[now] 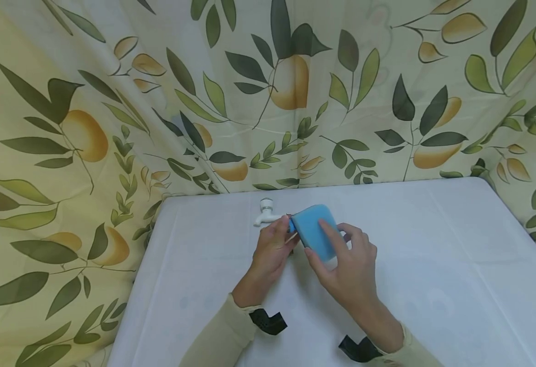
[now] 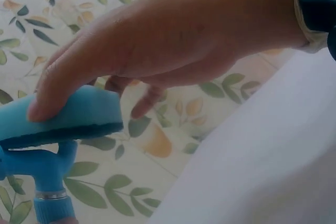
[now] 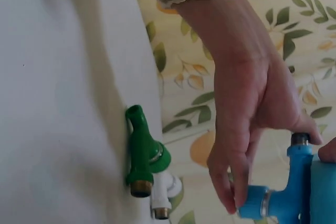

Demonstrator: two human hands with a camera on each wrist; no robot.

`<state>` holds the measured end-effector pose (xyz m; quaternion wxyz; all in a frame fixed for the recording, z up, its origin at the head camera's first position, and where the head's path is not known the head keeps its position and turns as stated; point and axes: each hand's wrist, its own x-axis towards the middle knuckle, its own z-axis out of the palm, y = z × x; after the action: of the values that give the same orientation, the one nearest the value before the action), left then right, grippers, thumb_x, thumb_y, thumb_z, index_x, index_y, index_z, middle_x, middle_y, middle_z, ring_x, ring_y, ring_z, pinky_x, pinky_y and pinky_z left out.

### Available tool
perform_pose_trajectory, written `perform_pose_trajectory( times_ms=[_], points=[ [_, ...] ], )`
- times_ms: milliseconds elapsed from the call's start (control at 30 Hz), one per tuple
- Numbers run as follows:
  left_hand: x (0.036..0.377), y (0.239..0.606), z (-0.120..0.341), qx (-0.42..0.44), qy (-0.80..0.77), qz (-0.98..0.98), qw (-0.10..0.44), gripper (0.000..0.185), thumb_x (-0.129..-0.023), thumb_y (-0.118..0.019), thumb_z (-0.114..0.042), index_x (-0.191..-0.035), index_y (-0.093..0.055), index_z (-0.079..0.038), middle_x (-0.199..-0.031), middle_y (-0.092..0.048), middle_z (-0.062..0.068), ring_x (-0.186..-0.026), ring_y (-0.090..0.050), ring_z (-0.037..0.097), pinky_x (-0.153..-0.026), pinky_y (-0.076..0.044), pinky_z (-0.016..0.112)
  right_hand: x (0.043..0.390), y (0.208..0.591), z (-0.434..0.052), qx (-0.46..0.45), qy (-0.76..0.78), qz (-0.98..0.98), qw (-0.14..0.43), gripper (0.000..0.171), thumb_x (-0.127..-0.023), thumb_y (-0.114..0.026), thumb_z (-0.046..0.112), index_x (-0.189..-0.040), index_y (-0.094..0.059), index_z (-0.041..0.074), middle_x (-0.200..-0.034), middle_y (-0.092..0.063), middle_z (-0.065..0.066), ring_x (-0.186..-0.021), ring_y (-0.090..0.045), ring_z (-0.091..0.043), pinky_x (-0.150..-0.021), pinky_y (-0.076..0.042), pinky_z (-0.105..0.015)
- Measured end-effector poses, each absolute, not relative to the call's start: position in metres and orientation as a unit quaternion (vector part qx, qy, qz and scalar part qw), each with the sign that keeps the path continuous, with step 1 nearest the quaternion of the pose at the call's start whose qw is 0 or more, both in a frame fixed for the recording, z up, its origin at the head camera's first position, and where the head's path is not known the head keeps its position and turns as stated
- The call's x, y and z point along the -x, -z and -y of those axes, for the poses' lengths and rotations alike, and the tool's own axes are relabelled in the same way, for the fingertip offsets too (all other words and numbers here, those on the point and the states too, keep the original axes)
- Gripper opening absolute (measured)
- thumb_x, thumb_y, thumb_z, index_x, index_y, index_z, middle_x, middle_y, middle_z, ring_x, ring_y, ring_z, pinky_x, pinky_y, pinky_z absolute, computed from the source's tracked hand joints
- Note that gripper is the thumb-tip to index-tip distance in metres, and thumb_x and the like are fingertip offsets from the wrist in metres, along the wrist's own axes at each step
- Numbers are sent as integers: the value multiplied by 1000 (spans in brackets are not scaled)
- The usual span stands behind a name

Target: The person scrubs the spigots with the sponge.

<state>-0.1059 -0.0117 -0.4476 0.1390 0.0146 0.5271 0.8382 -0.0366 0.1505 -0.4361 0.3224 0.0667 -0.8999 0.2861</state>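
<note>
A blue plastic tap (image 3: 294, 192) is pinched in my left hand (image 1: 288, 233), whose fingers curl round its threaded end while the thumb sits on its other end. My right hand (image 1: 317, 239) holds a blue sponge (image 1: 314, 229) against the tap. Its fingers (image 2: 63, 77) lie flat along the sponge's top and the thumb runs along its near edge. In the left wrist view the tap (image 2: 47, 174) hangs just under the sponge (image 2: 73, 116). Both hands hover above the middle of the white table (image 1: 433, 244).
A white tap (image 1: 265, 214) lies on the table just beyond my left hand. The right wrist view shows a green tap (image 3: 142, 153) beside that white tap (image 3: 167, 190). A leaf-and-fruit patterned curtain (image 1: 112, 102) hangs behind and left of the table.
</note>
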Motion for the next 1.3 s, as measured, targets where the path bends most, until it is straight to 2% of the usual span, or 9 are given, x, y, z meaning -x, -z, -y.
perform_pose_trajectory(
  times_ms=[233, 400, 600, 833, 933, 1100, 1300],
  points=[
    [105, 446, 14, -10, -858, -498, 124, 43, -107, -53, -20, -131, -53, 16, -127, -60, 12, -130, -57, 30, -115, -40, 55, 43, 435, -160, -52, -255, 898, 355, 64, -76, -81, 39, -132, -67, 14, -117, -60, -27, -95, -56, -41, -78, -43, -61],
    [105, 446, 14, -22, -857, -502, 116, 41, -108, -49, -15, -132, -51, 17, -126, -58, 11, -128, -57, 29, -115, -40, 56, 44, 433, -161, -40, -263, 899, 348, 63, -77, -81, 40, -133, -67, 13, -118, -60, -26, -95, -56, -41, -77, -43, -60],
    [106, 447, 12, -28, -834, -543, 100, 41, -106, -57, -23, -132, -58, 9, -132, -59, 14, -128, -54, 28, -114, -41, 58, 38, 434, -152, -79, -276, 898, 333, 64, -75, -82, 40, -133, -67, 15, -117, -61, -23, -97, -57, -37, -79, -44, -60],
    [105, 447, 15, -18, -843, -528, 96, 41, -106, -54, -16, -134, -53, 15, -129, -56, 14, -122, -56, 23, -112, -42, 57, 44, 433, -165, -53, -247, 895, 367, 62, -76, -79, 40, -130, -68, 13, -115, -62, -27, -95, -57, -42, -78, -41, -62],
    [105, 447, 17, -20, -844, -526, 98, 44, -105, -55, -15, -137, -50, 15, -132, -54, 16, -123, -55, 23, -112, -42, 55, 45, 432, -168, -38, -248, 896, 366, 61, -77, -78, 40, -131, -68, 12, -116, -61, -28, -94, -57, -43, -77, -41, -62],
    [105, 447, 17, -26, -837, -538, 97, 46, -105, -56, -19, -139, -50, 11, -139, -53, 20, -128, -57, 27, -112, -43, 55, 40, 434, -159, -66, -267, 897, 346, 62, -78, -79, 43, -131, -67, 14, -116, -62, -24, -95, -58, -38, -80, -44, -61],
    [104, 448, 17, -24, -830, -549, 94, 46, -105, -58, -22, -139, -53, 9, -138, -55, 18, -127, -58, 25, -111, -44, 55, 39, 436, -159, -75, -258, 896, 352, 60, -84, -70, 52, -131, -67, 15, -114, -63, -24, -96, -57, -38, -80, -43, -61]
  ],
)
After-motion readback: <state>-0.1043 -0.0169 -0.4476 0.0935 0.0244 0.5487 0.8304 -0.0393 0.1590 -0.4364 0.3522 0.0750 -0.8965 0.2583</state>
